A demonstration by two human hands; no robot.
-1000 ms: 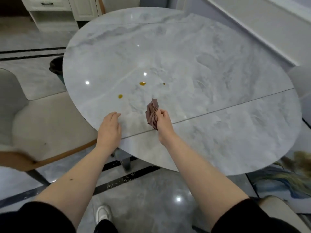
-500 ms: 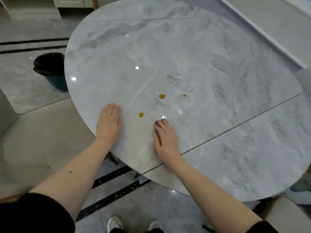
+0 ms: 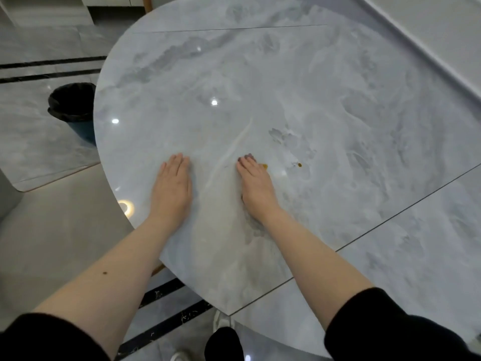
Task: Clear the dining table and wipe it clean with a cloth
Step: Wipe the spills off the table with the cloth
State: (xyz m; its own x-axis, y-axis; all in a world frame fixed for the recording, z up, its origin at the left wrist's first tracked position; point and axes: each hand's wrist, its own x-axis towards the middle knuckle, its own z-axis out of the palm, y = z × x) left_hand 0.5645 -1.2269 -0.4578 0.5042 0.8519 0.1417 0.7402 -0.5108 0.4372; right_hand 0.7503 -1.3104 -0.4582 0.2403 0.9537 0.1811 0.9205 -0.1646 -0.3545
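Two hands lie flat on one round grey marble table (image 3: 299,82) in the middle of the frame: the left hand (image 3: 173,187) rests with fingers straight and holds nothing, while the right hand (image 3: 253,186) presses palm-down on one cloth (image 3: 247,156), of which only a dark sliver shows at the fingertips. Two small amber spots (image 3: 264,166) sit just right of that hand, the nearer one touching it. One black-lined bin (image 3: 73,110) stands on the floor at the left edge.
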